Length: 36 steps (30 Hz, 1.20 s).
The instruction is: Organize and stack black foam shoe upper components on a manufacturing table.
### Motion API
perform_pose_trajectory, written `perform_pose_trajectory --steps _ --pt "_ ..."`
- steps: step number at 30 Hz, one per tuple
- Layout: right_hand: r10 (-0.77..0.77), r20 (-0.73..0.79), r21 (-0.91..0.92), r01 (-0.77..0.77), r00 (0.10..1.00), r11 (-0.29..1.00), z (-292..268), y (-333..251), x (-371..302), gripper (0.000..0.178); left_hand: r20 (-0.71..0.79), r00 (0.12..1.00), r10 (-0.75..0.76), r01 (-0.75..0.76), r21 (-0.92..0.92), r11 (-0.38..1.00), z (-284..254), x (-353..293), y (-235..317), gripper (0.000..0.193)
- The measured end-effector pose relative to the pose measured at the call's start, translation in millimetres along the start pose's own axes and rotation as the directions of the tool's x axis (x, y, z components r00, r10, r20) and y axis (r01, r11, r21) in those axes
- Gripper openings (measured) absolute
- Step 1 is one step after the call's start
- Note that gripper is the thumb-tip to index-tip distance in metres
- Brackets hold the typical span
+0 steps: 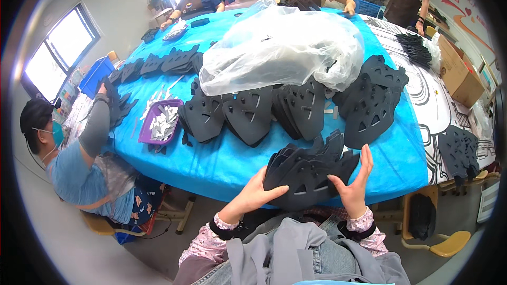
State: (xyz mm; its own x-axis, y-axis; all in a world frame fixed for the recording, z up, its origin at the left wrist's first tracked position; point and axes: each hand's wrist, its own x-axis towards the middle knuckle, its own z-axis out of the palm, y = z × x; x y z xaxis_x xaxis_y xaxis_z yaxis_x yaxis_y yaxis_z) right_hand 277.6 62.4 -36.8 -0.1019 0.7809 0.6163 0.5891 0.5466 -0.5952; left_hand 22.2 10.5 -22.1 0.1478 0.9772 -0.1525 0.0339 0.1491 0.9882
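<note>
Between my two hands, at the near edge of the table, is a stack of black foam-like cut-out pieces (309,177) with pointed edges and slots. My left hand (256,192) grips the stack's left end, thumb on the front face. On the right end, my right hand (355,179) presses its thumb against the front while its other fingers stretch upward, partly behind the pieces. Just beyond lie fanned piles of like black pieces (247,113), and a larger pile (372,100) sits to the right.
A blue cloth (211,171) covers the table. A clear plastic bag (285,47) fills its middle. A purple basket (141,133) of small white strips stands left. A co-worker (79,179) sits at the left, others at the far side. Yellow stools (451,244) stand right.
</note>
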Motion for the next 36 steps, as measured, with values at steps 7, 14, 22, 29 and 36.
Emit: perform_pose_trajectory --steps 7,14,22,29,36 --pt "0.207 0.247 0.449 -0.302 0.946 0.841 6.3 16.0 -5.4 0.080 -0.071 0.968 0.240 -0.215 0.249 0.944 14.0 -8.4 0.2 0.067" --pt "0.244 0.090 0.889 -0.188 0.966 0.417 5.7 -15.9 35.4 0.078 0.083 0.807 0.584 -0.573 0.345 0.743 -12.2 4.3 30.0 0.067" --pt "0.381 0.259 0.844 -0.400 0.888 0.357 17.2 14.9 27.0 0.072 0.117 0.895 0.430 -0.423 0.527 0.737 2.0 19.1 38.3 0.095" --pt "0.477 0.288 0.690 -0.526 0.830 0.498 2.2 22.8 40.0 0.078 0.178 0.900 0.397 -0.423 0.573 0.702 -0.5 24.2 43.8 0.098" --pt "0.315 0.349 0.833 -0.446 0.883 0.327 4.0 6.0 49.7 0.073 0.118 0.921 0.372 -0.387 0.381 0.840 -1.1 21.6 40.6 0.109"
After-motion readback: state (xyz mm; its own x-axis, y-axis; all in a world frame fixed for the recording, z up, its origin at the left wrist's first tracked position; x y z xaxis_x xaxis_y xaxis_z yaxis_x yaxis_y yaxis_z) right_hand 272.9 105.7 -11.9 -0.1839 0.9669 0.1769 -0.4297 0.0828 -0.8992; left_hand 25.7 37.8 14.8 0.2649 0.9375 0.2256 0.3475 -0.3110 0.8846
